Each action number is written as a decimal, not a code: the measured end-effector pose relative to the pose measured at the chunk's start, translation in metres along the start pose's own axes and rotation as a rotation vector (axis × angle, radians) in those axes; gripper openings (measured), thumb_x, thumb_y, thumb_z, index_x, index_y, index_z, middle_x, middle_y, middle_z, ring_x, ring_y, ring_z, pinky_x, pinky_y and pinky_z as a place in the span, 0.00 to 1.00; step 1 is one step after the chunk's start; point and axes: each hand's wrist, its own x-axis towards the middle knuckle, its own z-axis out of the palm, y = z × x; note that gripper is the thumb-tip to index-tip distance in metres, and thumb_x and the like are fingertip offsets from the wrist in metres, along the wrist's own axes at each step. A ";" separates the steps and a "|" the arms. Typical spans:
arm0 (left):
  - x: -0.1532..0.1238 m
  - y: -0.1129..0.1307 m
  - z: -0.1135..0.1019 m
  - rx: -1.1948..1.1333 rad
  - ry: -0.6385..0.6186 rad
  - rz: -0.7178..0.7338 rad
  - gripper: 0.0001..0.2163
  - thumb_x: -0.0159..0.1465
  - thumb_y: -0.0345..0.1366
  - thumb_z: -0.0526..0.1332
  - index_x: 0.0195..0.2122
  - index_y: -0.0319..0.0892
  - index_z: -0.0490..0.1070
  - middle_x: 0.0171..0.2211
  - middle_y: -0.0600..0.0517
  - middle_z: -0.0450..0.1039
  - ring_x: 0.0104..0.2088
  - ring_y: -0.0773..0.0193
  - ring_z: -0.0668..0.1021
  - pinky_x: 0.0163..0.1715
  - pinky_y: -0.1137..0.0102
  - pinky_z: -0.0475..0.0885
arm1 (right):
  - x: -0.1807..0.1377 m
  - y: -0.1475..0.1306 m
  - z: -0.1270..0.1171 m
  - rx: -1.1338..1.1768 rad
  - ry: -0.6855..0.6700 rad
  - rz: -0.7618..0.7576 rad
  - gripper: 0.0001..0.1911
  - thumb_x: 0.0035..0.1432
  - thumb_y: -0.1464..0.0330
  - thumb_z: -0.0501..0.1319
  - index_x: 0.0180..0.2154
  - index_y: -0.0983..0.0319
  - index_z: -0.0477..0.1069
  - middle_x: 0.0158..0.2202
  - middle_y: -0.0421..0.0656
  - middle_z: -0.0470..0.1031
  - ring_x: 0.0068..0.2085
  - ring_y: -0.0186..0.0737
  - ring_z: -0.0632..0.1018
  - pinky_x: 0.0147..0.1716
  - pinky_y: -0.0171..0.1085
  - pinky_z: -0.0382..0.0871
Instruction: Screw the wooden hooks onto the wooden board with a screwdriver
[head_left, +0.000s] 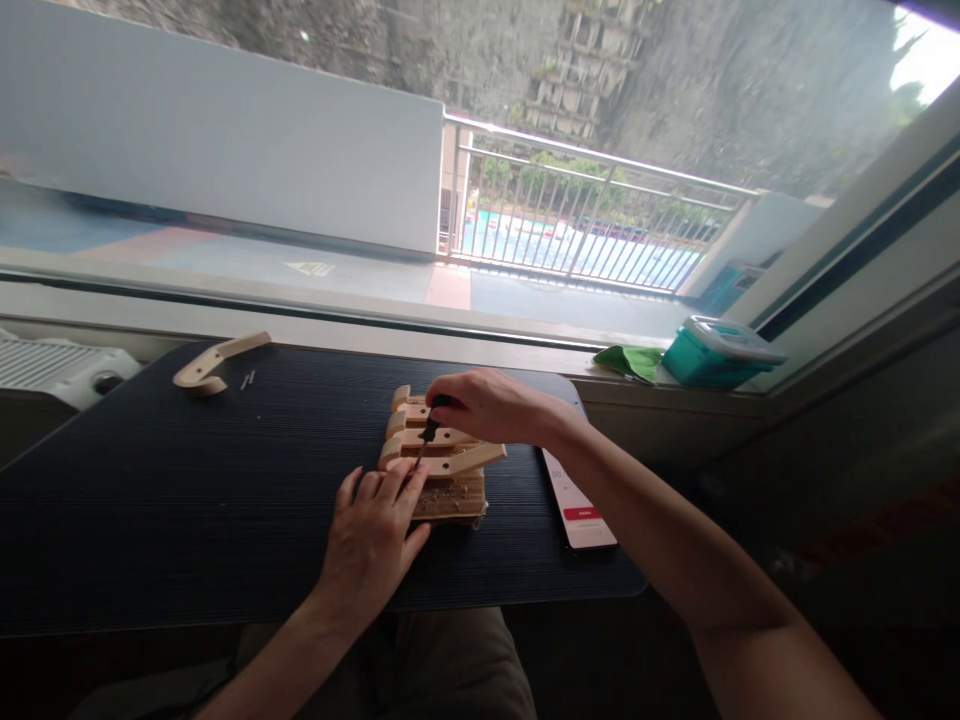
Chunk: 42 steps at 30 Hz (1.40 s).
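Observation:
My right hand (480, 400) is closed around the black handle of a screwdriver (430, 430). The screwdriver tilts down, its tip at the nearest wooden hook (469, 460), close to my left fingertips. My left hand (379, 520) holds that hook against a rough wooden board (450, 498), fingers over the hook's curved end and thumb at the board's near edge. Several similar pale hooks lie side by side across the board, partly covered by my right hand. Whether the tip sits in a screw cannot be made out.
On the dark table (187, 500), another wooden hook (217, 360) lies at the far left beside small screws (248, 379). A phone (581, 505) rests at the right under my forearm. A teal box (716, 355) and green cloth (628, 362) sit on the windowsill.

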 end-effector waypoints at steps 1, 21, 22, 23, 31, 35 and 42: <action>0.000 0.000 0.000 -0.001 0.000 0.001 0.23 0.56 0.31 0.62 0.54 0.40 0.66 0.52 0.45 0.70 0.47 0.51 0.71 0.53 0.52 0.61 | 0.001 0.001 0.000 0.007 0.004 0.012 0.13 0.61 0.67 0.54 0.42 0.65 0.73 0.31 0.43 0.75 0.28 0.31 0.68 0.28 0.31 0.54; 0.000 0.000 0.000 -0.003 0.007 -0.005 0.23 0.56 0.31 0.62 0.55 0.41 0.66 0.52 0.45 0.70 0.46 0.51 0.72 0.53 0.52 0.62 | -0.001 -0.003 0.000 -0.054 0.018 -0.084 0.13 0.61 0.70 0.52 0.40 0.64 0.74 0.33 0.44 0.76 0.31 0.33 0.70 0.31 0.32 0.56; 0.000 0.000 0.001 -0.005 0.010 -0.003 0.23 0.56 0.31 0.62 0.55 0.41 0.66 0.52 0.45 0.70 0.46 0.51 0.72 0.53 0.52 0.62 | 0.000 -0.003 0.000 -0.045 0.017 -0.070 0.12 0.61 0.69 0.52 0.40 0.64 0.74 0.33 0.44 0.76 0.31 0.33 0.70 0.30 0.32 0.55; 0.000 0.000 0.001 -0.007 0.013 -0.003 0.23 0.56 0.31 0.62 0.55 0.41 0.66 0.52 0.45 0.70 0.46 0.51 0.72 0.52 0.52 0.62 | 0.001 -0.002 0.001 -0.034 0.018 -0.054 0.12 0.61 0.69 0.53 0.40 0.64 0.74 0.32 0.44 0.75 0.30 0.32 0.69 0.29 0.32 0.55; 0.000 0.000 0.000 -0.012 0.014 -0.007 0.24 0.55 0.31 0.63 0.54 0.41 0.66 0.52 0.45 0.70 0.47 0.51 0.72 0.52 0.52 0.62 | 0.012 0.006 0.006 0.033 0.042 0.019 0.13 0.62 0.65 0.54 0.39 0.65 0.74 0.27 0.41 0.73 0.25 0.29 0.66 0.27 0.31 0.53; 0.000 0.000 -0.001 0.001 0.012 -0.007 0.24 0.56 0.31 0.62 0.55 0.41 0.66 0.52 0.45 0.70 0.47 0.51 0.71 0.52 0.52 0.62 | 0.010 0.002 0.002 -0.043 0.049 0.016 0.15 0.63 0.65 0.52 0.36 0.63 0.75 0.28 0.42 0.74 0.27 0.31 0.68 0.27 0.32 0.53; 0.000 0.000 -0.001 0.006 -0.001 -0.014 0.23 0.56 0.32 0.62 0.54 0.40 0.67 0.52 0.46 0.70 0.46 0.51 0.71 0.53 0.53 0.62 | 0.000 -0.011 -0.002 -0.059 0.018 -0.090 0.16 0.60 0.72 0.52 0.47 0.62 0.72 0.41 0.45 0.75 0.37 0.36 0.73 0.33 0.33 0.58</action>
